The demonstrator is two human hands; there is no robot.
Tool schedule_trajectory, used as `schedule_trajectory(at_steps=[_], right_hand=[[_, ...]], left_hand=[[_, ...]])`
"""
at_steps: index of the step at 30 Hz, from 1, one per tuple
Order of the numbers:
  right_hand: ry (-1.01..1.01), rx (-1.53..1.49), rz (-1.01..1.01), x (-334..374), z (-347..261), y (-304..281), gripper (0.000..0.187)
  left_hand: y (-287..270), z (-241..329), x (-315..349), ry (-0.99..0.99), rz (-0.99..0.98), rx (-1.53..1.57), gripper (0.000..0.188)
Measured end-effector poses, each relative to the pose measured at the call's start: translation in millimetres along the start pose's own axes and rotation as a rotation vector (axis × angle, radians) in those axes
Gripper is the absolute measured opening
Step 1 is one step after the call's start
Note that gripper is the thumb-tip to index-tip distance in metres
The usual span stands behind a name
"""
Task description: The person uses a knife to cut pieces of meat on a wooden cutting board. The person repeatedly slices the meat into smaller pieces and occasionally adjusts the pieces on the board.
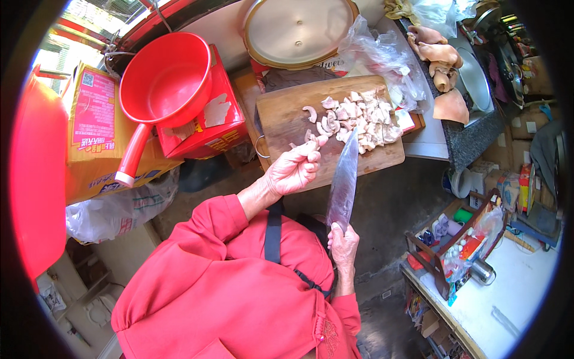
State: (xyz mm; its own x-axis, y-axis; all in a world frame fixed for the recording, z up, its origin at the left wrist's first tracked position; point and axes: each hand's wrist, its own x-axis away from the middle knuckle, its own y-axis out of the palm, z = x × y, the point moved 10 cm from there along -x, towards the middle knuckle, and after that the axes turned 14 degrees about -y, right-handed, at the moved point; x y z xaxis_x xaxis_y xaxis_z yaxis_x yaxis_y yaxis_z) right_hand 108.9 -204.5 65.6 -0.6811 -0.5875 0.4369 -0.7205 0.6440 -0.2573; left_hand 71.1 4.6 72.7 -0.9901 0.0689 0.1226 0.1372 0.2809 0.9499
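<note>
My right hand (344,246) is wrapped round the handle of a large kitchen knife (343,185). The broad blade points away from me, its tip over the near side of a heap of chopped pale meat (359,116). That heap covers the right part of a wooden cutting board (287,110), with a few loose curled pieces to its left. At the board's near edge my left hand (294,170) is closed, fingers curled and pressed together. Whatever it may pinch is too small to make out. The knife's handle is mostly hidden by my right hand.
A red dipper (164,78) rests on a red box (224,128) at the left, beside a cardboard box (89,131). Behind the board stands a round metal lid (299,33). Plastic bags (382,60) and large meat pieces (439,57) lie to the right. A wooden caddy (454,239) is lower right.
</note>
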Motion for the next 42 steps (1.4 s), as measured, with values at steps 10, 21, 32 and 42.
schedule_trajectory(at_steps=[10,21,32,42], right_hand=[[-0.001,-0.044,0.015,0,6,-5,0.021],[-0.004,0.008,-0.044,7,15,-3,0.021],[-0.305,0.443,-0.41,-39,-22,37,0.024],[-0.34,0.645,-0.427,-104,-56,29,0.028]], left_hand=[[-18,9,12,0.117,0.174,-0.26,0.023],[-54,42,70,0.327,0.572,-0.991,0.024],[-73,50,105,0.477,0.715,-1.036,0.021],[-86,60,79,0.426,0.825,-0.947,0.022]])
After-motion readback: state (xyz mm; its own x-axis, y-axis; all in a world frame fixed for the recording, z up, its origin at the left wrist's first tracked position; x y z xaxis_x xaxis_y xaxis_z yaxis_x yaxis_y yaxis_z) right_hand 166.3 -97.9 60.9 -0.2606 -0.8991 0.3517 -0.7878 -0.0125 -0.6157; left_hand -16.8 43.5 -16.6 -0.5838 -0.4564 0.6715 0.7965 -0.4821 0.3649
